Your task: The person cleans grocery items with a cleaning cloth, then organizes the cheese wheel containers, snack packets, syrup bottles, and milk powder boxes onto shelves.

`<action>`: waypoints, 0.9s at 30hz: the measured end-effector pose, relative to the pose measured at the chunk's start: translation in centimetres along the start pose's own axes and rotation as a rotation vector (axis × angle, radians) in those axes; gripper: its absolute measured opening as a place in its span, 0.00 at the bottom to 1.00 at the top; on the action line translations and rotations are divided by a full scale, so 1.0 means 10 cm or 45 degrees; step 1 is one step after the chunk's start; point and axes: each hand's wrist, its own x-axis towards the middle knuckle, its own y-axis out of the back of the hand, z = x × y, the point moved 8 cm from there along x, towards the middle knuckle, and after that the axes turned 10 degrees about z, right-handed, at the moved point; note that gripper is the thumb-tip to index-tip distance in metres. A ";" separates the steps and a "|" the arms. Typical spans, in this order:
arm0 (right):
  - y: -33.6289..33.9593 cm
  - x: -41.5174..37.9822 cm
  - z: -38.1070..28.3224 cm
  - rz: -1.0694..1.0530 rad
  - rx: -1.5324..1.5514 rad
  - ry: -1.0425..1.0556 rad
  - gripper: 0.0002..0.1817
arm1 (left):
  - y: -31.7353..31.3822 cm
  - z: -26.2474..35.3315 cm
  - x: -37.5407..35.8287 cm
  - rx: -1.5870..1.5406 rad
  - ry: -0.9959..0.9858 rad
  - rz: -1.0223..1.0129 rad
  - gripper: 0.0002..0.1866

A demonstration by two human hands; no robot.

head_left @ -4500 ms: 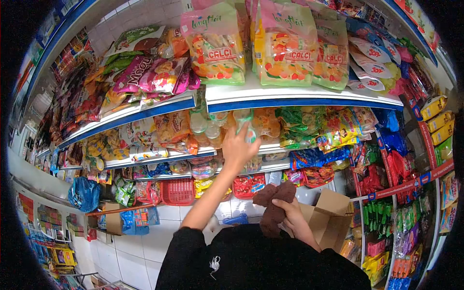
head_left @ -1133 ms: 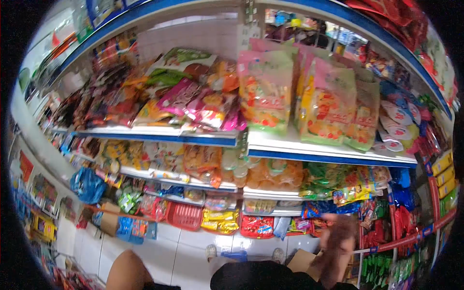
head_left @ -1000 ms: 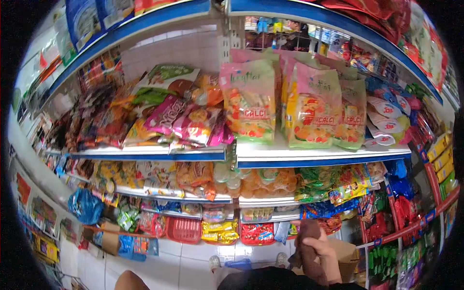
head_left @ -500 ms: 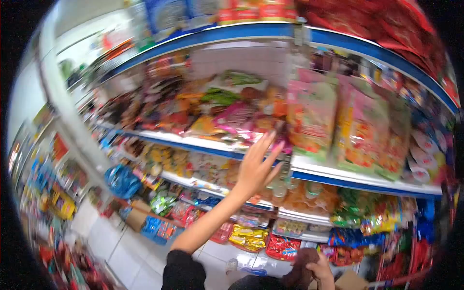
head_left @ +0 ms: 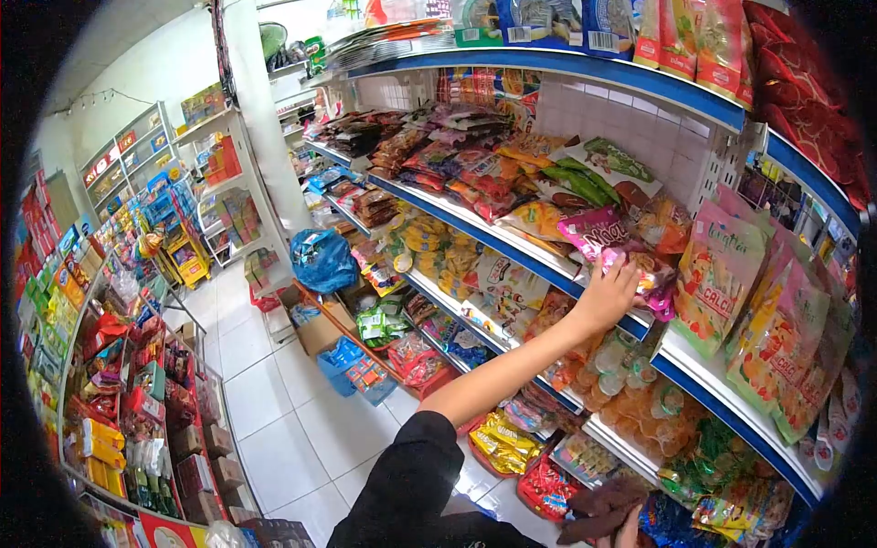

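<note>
My left hand reaches up to the middle shelf. Its fingers rest curled on a pink and white snack bag at the shelf's front edge, just under a magenta bag. Low in the view, near the bottom edge, my right hand is wrapped round a dark brown cloth. Green and pink standing pouches stand just right of my left hand. Green packets and an orange bag lie behind and left of it.
Lower shelves hold yellow bags and jars. On the floor side are a blue plastic bag, a blue bin and a red basket. Another stocked rack stands at the left, across the tiled aisle.
The view has swung left, showing more aisle. My left hand has gone from spread fingers in front of the shelf to touching the pink and white bag. My right hand still holds the cloth.
</note>
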 end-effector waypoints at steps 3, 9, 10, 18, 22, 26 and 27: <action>-0.12 0.06 0.02 -0.042 0.208 -0.045 0.28 | 0.23 -0.17 0.05 -0.279 0.265 0.177 0.17; -0.57 0.07 0.06 -0.203 0.470 -0.146 0.28 | 1.46 -0.34 0.26 -0.750 1.096 0.928 0.15; -0.67 0.05 0.03 -0.239 0.480 -0.159 0.27 | 1.71 -0.21 0.19 -0.592 1.048 0.919 0.17; -0.38 0.44 -0.05 -0.032 0.267 -0.097 0.38 | 1.71 1.50 -1.02 -1.269 0.414 -0.073 0.23; -0.18 0.42 0.07 -0.006 0.000 -0.035 0.40 | 1.63 1.78 -1.25 -1.554 0.567 -0.521 0.23; -0.35 0.47 -0.02 -0.046 -0.085 0.083 0.41 | 1.51 1.54 -1.23 -1.152 0.931 -0.579 0.32; -0.42 0.49 -0.04 -0.064 -0.102 0.131 0.42 | 1.42 1.55 -1.30 -1.078 1.008 -0.512 0.33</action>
